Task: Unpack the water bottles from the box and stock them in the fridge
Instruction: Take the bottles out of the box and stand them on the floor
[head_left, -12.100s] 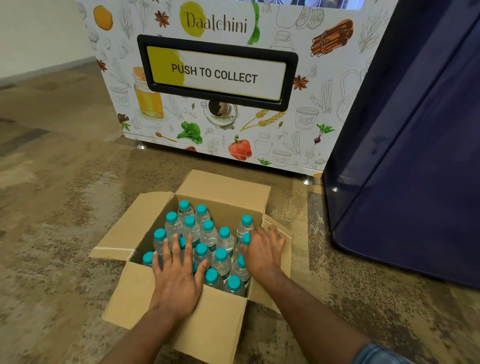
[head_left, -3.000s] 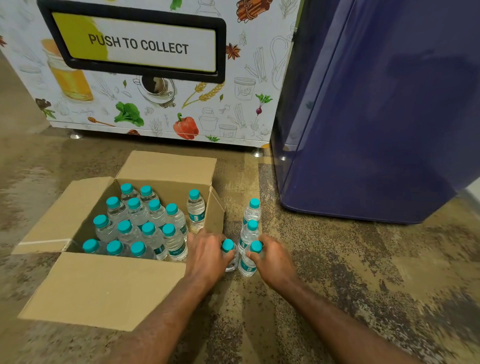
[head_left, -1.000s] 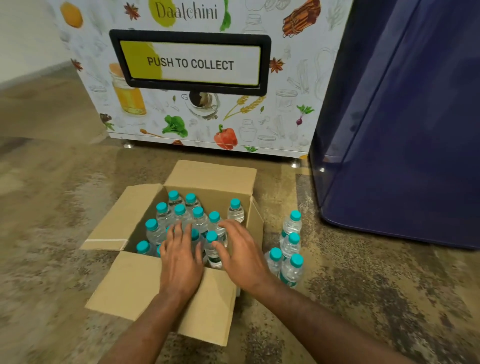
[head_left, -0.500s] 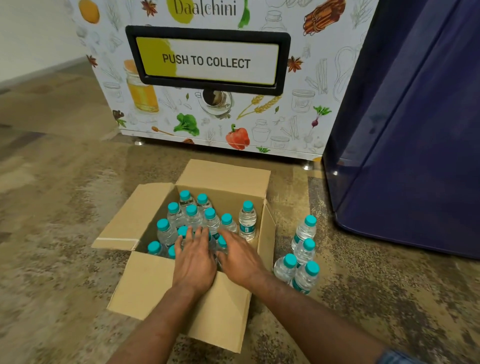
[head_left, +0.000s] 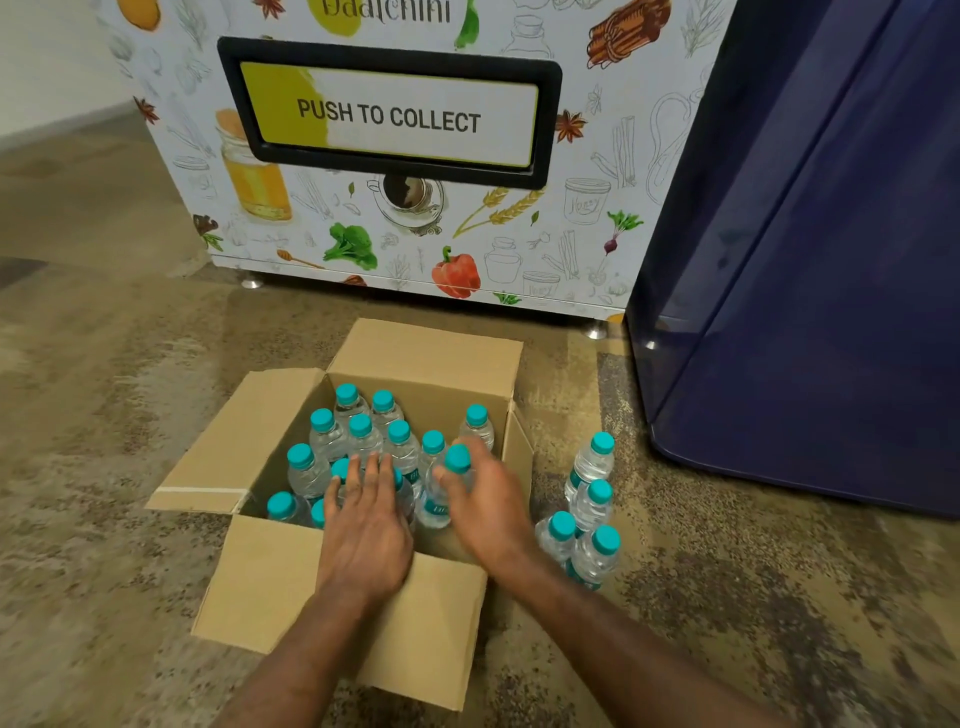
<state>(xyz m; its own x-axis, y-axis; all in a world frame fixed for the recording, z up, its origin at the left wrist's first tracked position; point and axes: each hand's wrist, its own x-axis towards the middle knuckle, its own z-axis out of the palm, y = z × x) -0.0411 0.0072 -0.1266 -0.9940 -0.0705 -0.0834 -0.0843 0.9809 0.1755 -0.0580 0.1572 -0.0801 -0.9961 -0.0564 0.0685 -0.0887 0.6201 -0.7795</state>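
An open cardboard box (head_left: 337, 587) on the floor holds several clear water bottles (head_left: 358, 434) with teal caps. My left hand (head_left: 366, 525) lies over the near bottles, its fingers stretched across their caps. My right hand (head_left: 491, 499), blurred by motion, grips one water bottle (head_left: 441, 499) that stands higher than its neighbours at the box's right side. Several more bottles (head_left: 589, 512) stand in a cluster on the floor right of the box. The dark blue fridge (head_left: 810, 312) rises at the right with its door closed.
A white vending machine (head_left: 415, 223) printed with food drawings and a "PUSH TO COLLECT" flap stands right behind the box. The box flaps (head_left: 244, 441) splay out left and back. Mottled brown floor (head_left: 104, 364) stretches to the left.
My right hand has closed round a bottle and raised it above the others. My left hand stays over the near bottles. The camera has tilted slightly.
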